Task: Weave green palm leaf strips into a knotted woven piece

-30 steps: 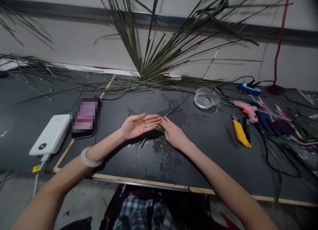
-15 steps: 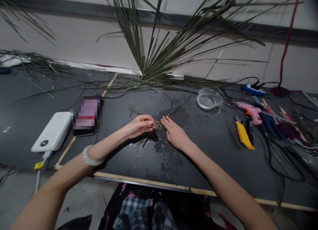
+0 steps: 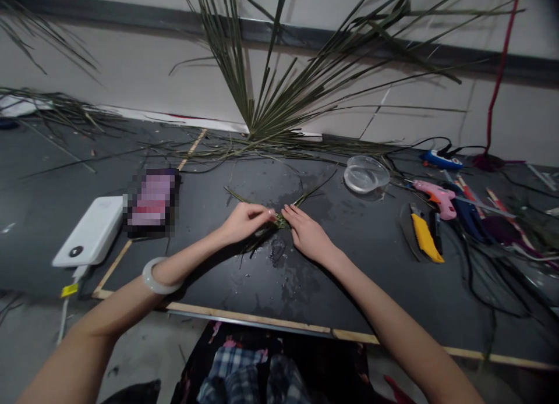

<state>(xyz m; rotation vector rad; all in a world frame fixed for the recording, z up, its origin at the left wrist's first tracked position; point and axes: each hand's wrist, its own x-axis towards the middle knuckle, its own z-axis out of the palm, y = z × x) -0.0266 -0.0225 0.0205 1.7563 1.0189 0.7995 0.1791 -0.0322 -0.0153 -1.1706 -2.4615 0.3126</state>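
1. Smooth dark table [image 3: 332, 302], wet-flecked, wood-edged.
2. Left hand [image 3: 248, 222]: fingers bent, tips at the green leaf piece [image 3: 282, 220]; whether they pinch it, I cannot tell.
3. Right hand [image 3: 311, 235]: fingers straight, side by side, flat on its right end.
4. Leaf piece: rough, on the table between both hands, thin strips [image 3: 300, 199] splaying.
5. Beyond: round clear tub [image 3: 365, 174], stiff leaf fan [image 3: 264, 117].

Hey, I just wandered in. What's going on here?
A person is handling a small bunch of green leaf strips on a dark table. The right hand lies flat over its right side; the left hand is at its left edge, its exact grip hard to make out. Beyond them, a big fan-shaped leaf stands against the wall. A pink glue gun lies off to the right.
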